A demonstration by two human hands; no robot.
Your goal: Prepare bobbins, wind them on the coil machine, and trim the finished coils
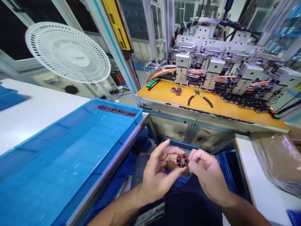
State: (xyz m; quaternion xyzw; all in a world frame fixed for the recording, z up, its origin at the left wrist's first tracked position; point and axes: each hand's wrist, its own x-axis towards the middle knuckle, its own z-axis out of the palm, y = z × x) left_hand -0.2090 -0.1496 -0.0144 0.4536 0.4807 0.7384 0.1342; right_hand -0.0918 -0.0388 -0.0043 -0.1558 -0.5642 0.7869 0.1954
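A small round black part with red dots and an open centre (182,161) is held between the thumb and fingers of my left hand (158,174). My right hand (207,171) is at the right side of this ring, its thumb and fingertips pinched together. Whatever lies between those fingertips is too small to make out. On the left, a long blue tray (77,138) holds a row of similar red-and-black rings (117,111) along its far edge.
Beyond my hands, an orange bench (160,97) carries pliers (199,96), a few red-dotted rings (178,91), many dark round parts (244,102) and a machine (216,64). A white fan (68,51) stands at left. Plastic-wrapped cardboard (277,157) lies at right.
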